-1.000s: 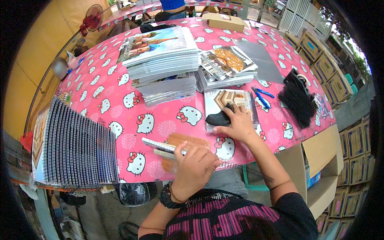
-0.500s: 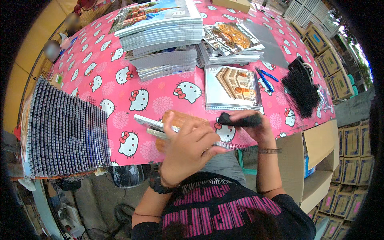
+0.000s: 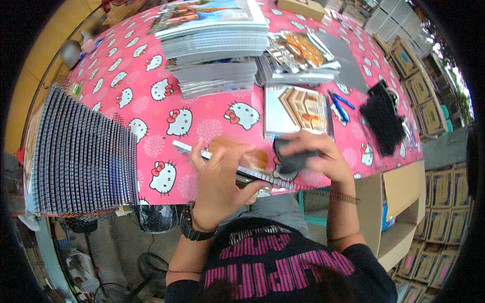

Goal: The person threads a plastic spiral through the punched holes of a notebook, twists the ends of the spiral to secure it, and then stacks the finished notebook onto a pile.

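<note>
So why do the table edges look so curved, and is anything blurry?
Head view: the fisheye lens bends the table toward the dark rim; even daylight, no harsh glare. The right hand on a black thing is slightly smeared; the left hand and booklet are sharper.

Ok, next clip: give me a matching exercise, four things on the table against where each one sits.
Things:
1. fanned row of spiral-bound booklets
2. blue pens
3. black pile of binding combs
4. thin spiral-bound booklet

Places:
A. near table edge, under the left hand
B. far left of the pink cartoon-cat tablecloth
C. right end of the table
D. between the building-cover booklet and the black pile

Pairs: 1-B, 2-D, 3-C, 4-A
</note>
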Available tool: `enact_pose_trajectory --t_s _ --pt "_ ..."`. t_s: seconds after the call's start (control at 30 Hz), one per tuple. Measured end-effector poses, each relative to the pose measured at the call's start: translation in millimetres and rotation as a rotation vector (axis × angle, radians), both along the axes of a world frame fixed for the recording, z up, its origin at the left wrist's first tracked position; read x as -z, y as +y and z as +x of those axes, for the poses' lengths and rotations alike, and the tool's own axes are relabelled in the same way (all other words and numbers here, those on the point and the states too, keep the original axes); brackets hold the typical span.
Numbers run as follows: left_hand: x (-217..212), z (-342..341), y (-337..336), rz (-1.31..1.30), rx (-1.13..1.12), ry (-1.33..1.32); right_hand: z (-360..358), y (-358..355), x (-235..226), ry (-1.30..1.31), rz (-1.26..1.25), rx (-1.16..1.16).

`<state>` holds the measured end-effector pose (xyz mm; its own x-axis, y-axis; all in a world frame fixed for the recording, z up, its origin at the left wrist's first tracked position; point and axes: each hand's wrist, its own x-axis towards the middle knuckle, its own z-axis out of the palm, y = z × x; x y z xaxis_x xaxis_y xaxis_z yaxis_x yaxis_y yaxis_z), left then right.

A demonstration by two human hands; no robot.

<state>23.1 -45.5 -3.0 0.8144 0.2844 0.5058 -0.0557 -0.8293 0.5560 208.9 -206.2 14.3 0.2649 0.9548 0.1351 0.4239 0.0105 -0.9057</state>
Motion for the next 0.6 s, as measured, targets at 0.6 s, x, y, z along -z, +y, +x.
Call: enact_pose_trajectory --t_s 0.6 --pt "5 -10 19 0.033 -0.155 -0.100 -19 28 8 -0.045 -0.065 -0.034"
